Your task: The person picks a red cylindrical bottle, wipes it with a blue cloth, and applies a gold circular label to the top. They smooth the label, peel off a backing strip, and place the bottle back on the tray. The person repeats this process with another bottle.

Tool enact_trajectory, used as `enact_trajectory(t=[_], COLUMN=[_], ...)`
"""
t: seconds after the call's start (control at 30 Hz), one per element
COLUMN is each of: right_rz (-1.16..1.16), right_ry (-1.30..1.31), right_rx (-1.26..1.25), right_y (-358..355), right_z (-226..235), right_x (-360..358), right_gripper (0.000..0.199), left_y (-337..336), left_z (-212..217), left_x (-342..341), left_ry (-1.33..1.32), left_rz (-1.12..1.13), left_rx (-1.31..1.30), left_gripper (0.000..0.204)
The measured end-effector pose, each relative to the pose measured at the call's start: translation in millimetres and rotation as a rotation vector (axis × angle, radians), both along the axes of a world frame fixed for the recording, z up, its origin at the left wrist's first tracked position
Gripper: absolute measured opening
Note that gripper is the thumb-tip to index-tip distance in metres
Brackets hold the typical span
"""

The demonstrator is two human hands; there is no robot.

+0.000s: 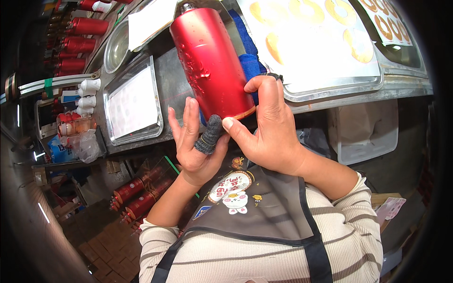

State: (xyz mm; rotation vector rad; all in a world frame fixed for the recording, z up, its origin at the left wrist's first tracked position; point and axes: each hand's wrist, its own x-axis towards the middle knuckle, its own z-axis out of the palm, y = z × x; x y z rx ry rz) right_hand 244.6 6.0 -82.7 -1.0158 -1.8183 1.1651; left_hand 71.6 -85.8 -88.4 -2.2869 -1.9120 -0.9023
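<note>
Rows of red metal cylinders lie stacked at the far left, with white plastic caps lined up just below them, near a crumpled clear plastic bag. Beside these, on the grey metal table, sits an empty rectangular steel tray lined with pale paper, and behind it a round steel bowl. Under the table edge, more red cylinders lie in an open box on the floor.

At the centre, the left hand is raised with palm turned inward, its fingers straight and pressed together; the thumb wears a grey knitted fingertip cover that touches the lower rim of a large glossy red metal cylinder, probably to protect the skin while steadying it. The cylinder is wet with droplets, leans tilted away from the person, and rests against the table edge, its silvery neck pointing outward. The right hand clasps its lower end, fingers curled round the right side and thumb pressed at the base rim, so both hands brace it from below.

Behind the cylinder lies a blue cloth. To the right, a wide steel tray holds a white sheet bearing golden rings.
</note>
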Motion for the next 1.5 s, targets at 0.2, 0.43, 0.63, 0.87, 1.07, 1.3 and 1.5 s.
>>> enact_trajectory(t=[0.2,0.43,0.63,0.87,1.07,1.3,1.5], right_rz=[0.017,0.08,0.088,0.038,0.067,0.001,-0.006], right_ry=[0.015,0.209,0.215,0.162,0.176,0.113,0.16], right_rx=[-0.041,-0.217,-0.088,-0.089,-0.018,-0.095,-0.078], right_y=[2.3,2.8,5.3,-0.7,4.0,-1.3,1.5], right_z=[-0.6,-3.1,-21.7,-11.0,-26.3,-8.4,-17.3], right_x=[3.7,7.7,8.4,1.8,4.1,-1.0,1.4], right_gripper=[0.052,0.036,0.031,0.029,0.028,0.032,0.028], left_y=[-0.5,3.0,4.4,3.6,3.7,5.4,17.5], left_z=[2.2,7.9,12.6,10.6,14.4,12.2,27.5], left_x=[2.6,3.1,5.4,5.1,5.4,4.2,10.3], left_ry=[0.036,0.093,0.121,0.129,0.161,0.151,0.254], left_rz=[-0.002,-0.018,-0.001,0.024,0.029,0.028,-0.062], left_rx=[-0.004,0.003,-0.008,-0.005,-0.021,-0.018,0.008], left_gripper=[0.055,0.043,0.038,0.035,0.036,0.033,0.042])
